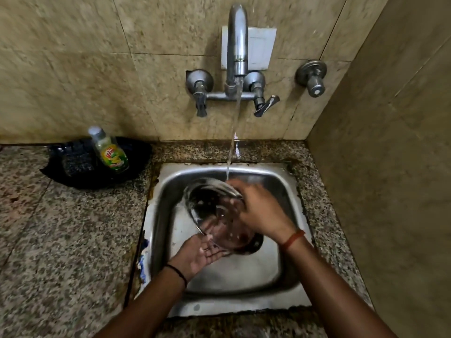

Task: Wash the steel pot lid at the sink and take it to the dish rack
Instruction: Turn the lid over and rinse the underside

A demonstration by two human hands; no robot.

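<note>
Lid: the steel pot lid (214,211) is held tilted over the middle of the sink (288,191), its upper edge at 12 o'clock under the falling water, so I judge the tilt lets the rinse run down across it and off the low edge.
Water: the stream (235,123) drops from the tap (237,40) and strikes the lid's top rim; a few pale flecks on the lid may be suds or droplets, I cannot tell which.
Left hand: the left hand (199,254) lies palm up beneath the lid's low edge at 6 o'clock, fingers spread and straight, cradling rather than gripping, seemingly to bear the weight while the lid is turned.
Right hand: the right hand (261,208) sits on the lid's rim at 3 o'clock; it is blurred, so whether the fingers curl round the edge or lie flat I cannot tell.
Stage: rinsing is under way; no dish rack shows.
Soap: a dish-soap bottle (111,150) stands in a black tray (136,167) with a dark scrubber (78,162), at 10 o'clock from the sink on the speckled surface (61,240), close to reach.
Risk: a wet lid on an open palm could slip.
</note>
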